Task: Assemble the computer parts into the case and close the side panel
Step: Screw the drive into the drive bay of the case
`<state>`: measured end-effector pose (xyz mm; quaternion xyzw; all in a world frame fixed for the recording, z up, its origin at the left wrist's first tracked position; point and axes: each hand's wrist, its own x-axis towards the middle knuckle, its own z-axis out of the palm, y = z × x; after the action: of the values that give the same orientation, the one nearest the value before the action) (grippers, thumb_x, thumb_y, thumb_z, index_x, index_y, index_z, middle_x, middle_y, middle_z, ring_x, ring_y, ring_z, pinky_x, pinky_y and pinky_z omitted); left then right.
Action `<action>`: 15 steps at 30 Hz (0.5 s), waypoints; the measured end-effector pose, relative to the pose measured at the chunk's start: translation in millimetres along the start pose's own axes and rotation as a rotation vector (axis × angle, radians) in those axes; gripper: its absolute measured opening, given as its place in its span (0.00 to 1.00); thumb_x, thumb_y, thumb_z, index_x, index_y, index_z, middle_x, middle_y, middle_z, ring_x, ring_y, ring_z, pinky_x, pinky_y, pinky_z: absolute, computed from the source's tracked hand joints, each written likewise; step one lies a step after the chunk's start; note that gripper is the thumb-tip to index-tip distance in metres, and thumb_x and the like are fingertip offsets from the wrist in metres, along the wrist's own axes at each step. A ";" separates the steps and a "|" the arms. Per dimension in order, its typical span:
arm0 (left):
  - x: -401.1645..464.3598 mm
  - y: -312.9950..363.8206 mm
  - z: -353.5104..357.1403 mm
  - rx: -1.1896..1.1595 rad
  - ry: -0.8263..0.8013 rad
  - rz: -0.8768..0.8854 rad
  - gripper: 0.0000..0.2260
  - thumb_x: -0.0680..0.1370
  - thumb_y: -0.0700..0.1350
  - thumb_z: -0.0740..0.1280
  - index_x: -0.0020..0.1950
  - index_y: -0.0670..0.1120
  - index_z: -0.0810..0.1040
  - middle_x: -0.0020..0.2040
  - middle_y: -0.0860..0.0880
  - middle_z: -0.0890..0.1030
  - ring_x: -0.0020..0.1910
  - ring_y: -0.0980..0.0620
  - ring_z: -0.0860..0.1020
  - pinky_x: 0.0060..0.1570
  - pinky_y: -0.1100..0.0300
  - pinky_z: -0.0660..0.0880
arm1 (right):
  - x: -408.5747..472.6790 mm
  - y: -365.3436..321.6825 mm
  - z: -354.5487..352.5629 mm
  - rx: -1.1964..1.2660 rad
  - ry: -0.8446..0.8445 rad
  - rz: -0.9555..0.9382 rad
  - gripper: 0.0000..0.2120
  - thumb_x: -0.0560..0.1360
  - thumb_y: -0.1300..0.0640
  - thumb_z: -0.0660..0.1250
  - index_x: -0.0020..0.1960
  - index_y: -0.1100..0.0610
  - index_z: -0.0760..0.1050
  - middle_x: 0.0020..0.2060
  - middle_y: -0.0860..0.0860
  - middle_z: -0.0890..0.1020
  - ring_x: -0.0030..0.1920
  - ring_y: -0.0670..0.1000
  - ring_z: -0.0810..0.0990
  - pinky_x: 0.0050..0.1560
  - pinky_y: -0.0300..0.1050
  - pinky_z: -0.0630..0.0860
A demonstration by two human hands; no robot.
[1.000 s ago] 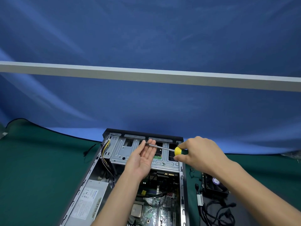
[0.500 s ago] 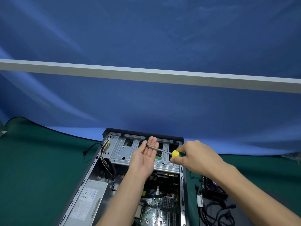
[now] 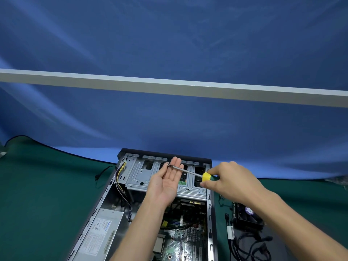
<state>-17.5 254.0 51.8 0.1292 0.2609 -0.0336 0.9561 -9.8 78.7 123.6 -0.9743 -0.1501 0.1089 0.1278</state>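
1. Nearest, the motherboard (image 3: 180, 242) lies bare in the open computer case (image 3: 105, 196); I judge it fragile, stiff and best touched only at its edges. The power supply (image 3: 101, 234) sits in the case's near-left corner and looks heavy and boxy.
2. Right of the case, on the green mat (image 3: 37, 194), a cooling fan (image 3: 248, 215) and loose black cables (image 3: 250, 243) lie outside it; the fan looks light, to be lifted by its frame, not the blades.
3. Farther in, the left hand (image 3: 167, 181) is held flat, palm up, fingers straight, above the metal drive cage (image 3: 143, 174). It grips nothing.
4. The right hand (image 3: 229, 181) curls round the yellow-and-green handle of the screwdriver (image 3: 199, 175), whose shaft crosses the left fingers.
5. At the tip a small screw (image 3: 168, 164) seems to sit, by the left fingertips. Tiny, light and slippery, it would likely drop into the case if knocked; I cannot tell whether it clings to the tip.
6. Beyond hangs a blue backdrop (image 3: 169, 44).
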 end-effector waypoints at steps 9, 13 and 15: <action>0.6 -2.4 0.0 0.048 -0.068 0.052 0.10 0.81 0.37 0.57 0.51 0.34 0.75 0.45 0.38 0.84 0.44 0.44 0.83 0.47 0.45 0.74 | 2.9 2.4 -0.9 0.177 -0.080 0.040 0.17 0.71 0.38 0.69 0.39 0.52 0.80 0.19 0.45 0.70 0.21 0.44 0.66 0.26 0.39 0.63; 1.7 -9.1 0.4 0.040 -0.054 0.084 0.10 0.82 0.39 0.57 0.50 0.34 0.75 0.43 0.40 0.84 0.43 0.46 0.83 0.46 0.47 0.75 | 5.9 2.6 -5.0 0.479 -0.303 0.095 0.18 0.74 0.45 0.69 0.32 0.58 0.76 0.23 0.49 0.77 0.19 0.50 0.70 0.22 0.36 0.66; 3.2 -10.5 -0.3 0.027 -0.030 0.085 0.10 0.82 0.39 0.58 0.49 0.34 0.76 0.41 0.40 0.84 0.43 0.46 0.83 0.48 0.47 0.74 | 6.8 2.9 -7.4 0.568 -0.383 0.134 0.13 0.74 0.49 0.70 0.36 0.56 0.78 0.28 0.52 0.80 0.21 0.51 0.72 0.24 0.38 0.67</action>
<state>-16.3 244.0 47.5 0.1524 0.2405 0.0014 0.9586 -0.8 76.7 128.6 -0.8694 -0.0709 0.3352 0.3560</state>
